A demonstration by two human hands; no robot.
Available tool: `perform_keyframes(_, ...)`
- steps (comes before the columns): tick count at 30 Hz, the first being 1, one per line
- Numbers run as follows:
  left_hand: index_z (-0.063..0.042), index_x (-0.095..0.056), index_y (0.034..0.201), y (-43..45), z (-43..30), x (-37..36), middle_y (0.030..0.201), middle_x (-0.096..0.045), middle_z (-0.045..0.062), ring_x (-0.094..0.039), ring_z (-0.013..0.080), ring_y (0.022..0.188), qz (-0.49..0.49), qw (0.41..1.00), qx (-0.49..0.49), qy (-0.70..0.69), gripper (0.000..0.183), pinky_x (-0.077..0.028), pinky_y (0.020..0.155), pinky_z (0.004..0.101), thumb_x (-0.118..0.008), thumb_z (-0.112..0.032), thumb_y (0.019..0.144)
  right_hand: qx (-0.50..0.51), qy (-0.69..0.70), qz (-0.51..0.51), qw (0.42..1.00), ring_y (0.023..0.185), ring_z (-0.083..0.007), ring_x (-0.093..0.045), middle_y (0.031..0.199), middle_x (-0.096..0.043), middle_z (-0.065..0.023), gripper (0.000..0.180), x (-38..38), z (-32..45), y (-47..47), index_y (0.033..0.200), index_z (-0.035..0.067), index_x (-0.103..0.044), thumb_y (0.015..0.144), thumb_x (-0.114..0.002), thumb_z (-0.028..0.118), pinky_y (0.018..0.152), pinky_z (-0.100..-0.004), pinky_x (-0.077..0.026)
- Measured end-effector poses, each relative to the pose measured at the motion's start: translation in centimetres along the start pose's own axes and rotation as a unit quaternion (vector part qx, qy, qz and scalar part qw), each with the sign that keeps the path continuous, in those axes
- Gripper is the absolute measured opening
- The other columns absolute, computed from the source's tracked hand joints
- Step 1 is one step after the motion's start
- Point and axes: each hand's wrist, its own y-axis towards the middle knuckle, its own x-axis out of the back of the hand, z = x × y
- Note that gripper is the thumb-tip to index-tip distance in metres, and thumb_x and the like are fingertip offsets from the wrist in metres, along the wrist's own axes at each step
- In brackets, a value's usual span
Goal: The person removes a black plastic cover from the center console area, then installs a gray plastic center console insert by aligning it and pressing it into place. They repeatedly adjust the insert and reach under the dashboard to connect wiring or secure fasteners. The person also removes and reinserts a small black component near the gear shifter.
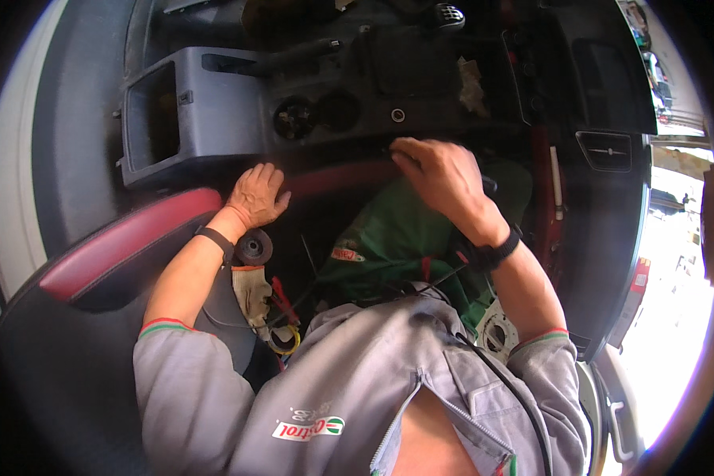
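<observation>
My left hand [257, 195] is palm down at the front end of a red seat bolster [137, 244], fingertips by the lower side of a grey plastic centre console [223, 119]. It appears to hold nothing, and its thumb stands apart. My right hand [443, 175] is bent at the console's lower edge, below a small round socket or button [397, 115]. Its thumb and fingers curl towards each other near a small dark spot. Whether anything is pinched there, I cannot tell. A dark roll [254, 247], probably tape, lies just under my left wrist.
Beside my left forearm lie a work glove [251, 294], a red-handled tool [282, 300] and a yellow-rimmed ring [285, 340]. The console has cup holders [296, 117], a handbrake lever [309, 50] and a gear knob [450, 16]. The dashboard with an air vent [604, 151] stands at the right.
</observation>
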Motion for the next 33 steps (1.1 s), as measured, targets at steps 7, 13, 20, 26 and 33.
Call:
perform_keyframes(7,-0.006,-0.055,0.096,0.0,1.1,-3.5,0.094,-0.053,0.015,-0.057,0.0342,0.086,-0.082,0.996,-0.016,-0.038,0.038,-0.048,0.074,0.0452,-0.068,-0.032,0.071,0.027,-0.206,0.094,0.974,0.079,-0.0338,-0.074,0.084,-0.073,-0.0133,0.012,-6.4,0.0,9.3,0.096,0.011,-0.073,0.094,-0.061,0.014,0.065,-0.0444,-0.058)
perform_keyframes(13,-0.009,-0.053,0.095,-0.1,0.5,-3.9,0.090,-0.052,0.011,-0.056,0.0313,0.081,-0.090,0.995,-0.001,-0.053,0.037,-0.046,0.070,0.0436,-0.068,-0.033,0.070,0.062,-0.318,0.182,0.928,0.084,-0.0321,-0.075,0.088,-0.074,-0.0099,0.013,-11.4,-0.9,13.9,0.102,0.012,-0.071,0.095,-0.061,0.015,0.068,-0.0443,-0.057)
perform_keyframes(20,-0.010,-0.054,0.096,0.1,0.1,-4.1,0.088,-0.053,0.009,-0.055,0.0279,0.079,-0.100,0.993,0.003,-0.061,0.039,-0.045,0.067,0.0412,-0.069,-0.031,0.068,0.081,-0.363,0.252,0.893,0.088,-0.0304,-0.076,0.093,-0.076,-0.0104,0.012,-13.0,-0.5,15.2,0.100,0.011,-0.072,0.090,-0.065,0.010,0.070,-0.0413,-0.059)
perform_keyframes(26,-0.011,-0.053,0.092,0.4,0.2,-4.0,0.086,-0.052,0.009,-0.055,0.0271,0.077,-0.115,0.990,0.001,-0.083,0.036,-0.045,0.067,0.0400,-0.070,-0.032,0.067,0.067,-0.362,0.274,0.889,0.089,-0.0303,-0.077,0.092,-0.077,-0.0114,0.010,-13.6,0.1,15.8,0.087,0.011,-0.076,0.088,-0.066,0.010,0.070,-0.0411,-0.059)
perform_keyframes(33,-0.011,-0.053,0.090,0.3,0.2,-3.9,0.087,-0.052,0.009,-0.055,0.0273,0.078,-0.102,0.992,0.005,-0.073,0.036,-0.045,0.067,0.0403,-0.070,-0.031,0.066,0.109,-0.357,0.233,0.898,0.086,-0.0296,-0.077,0.087,-0.077,-0.0110,0.011,-14.5,-0.2,15.8,0.082,0.013,-0.078,0.085,-0.068,0.011,0.070,-0.0406,-0.059)
